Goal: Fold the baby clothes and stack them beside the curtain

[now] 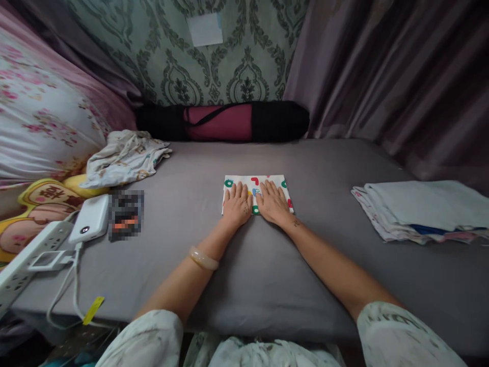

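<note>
A folded white cloth (255, 182) with red, green, yellow and blue shapes lies flat on the grey sheet. My left hand (237, 205) rests palm down on its left half, fingers stretched out and pointing away from me. On the right half, my right hand (272, 202) lies flat in the same way, fingers slightly apart. A narrow strip of the cloth shows between the two hands. Neither hand grips anything. A pale bangle (204, 259) circles my left forearm.
Folded cloths (424, 204) are stacked at the right. At the left lie a crumpled cloth (126, 155), a white power bank (89, 219), a power strip (30, 260) with cables and a blurred-out item (127, 215). A long black and maroon bag (221, 122) lies along the wall.
</note>
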`<action>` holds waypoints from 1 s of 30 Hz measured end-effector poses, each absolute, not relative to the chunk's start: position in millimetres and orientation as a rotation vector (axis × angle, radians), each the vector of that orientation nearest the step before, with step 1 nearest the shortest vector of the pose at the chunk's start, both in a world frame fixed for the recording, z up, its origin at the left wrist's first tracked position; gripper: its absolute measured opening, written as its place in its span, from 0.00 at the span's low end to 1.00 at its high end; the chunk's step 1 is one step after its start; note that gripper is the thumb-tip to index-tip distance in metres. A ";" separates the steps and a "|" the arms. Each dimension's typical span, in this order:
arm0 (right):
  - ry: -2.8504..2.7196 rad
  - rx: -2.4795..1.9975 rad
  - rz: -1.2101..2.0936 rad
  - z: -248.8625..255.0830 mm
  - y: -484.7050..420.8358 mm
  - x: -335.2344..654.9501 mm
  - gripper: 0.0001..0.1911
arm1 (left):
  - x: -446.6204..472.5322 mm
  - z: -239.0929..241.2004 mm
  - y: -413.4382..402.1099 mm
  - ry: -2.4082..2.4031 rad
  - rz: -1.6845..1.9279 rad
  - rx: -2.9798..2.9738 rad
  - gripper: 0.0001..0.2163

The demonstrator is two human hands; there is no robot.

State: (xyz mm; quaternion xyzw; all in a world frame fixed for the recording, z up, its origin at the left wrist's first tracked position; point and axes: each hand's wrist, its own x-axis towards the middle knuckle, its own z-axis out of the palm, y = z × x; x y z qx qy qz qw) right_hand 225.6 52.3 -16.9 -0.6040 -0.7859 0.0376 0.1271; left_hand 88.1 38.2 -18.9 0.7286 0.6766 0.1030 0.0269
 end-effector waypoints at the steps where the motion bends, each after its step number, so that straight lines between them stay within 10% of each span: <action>1: -2.300 -1.764 0.105 -16.3 52.2 228.2 0.31 | 84.1 -18.1 37.8 2.094 0.318 2.249 0.27; 30: -2.357 -1.844 0.125 -14.5 88.5 250.0 0.35 | 40.5 -13.3 32.8 2.019 0.390 2.156 0.22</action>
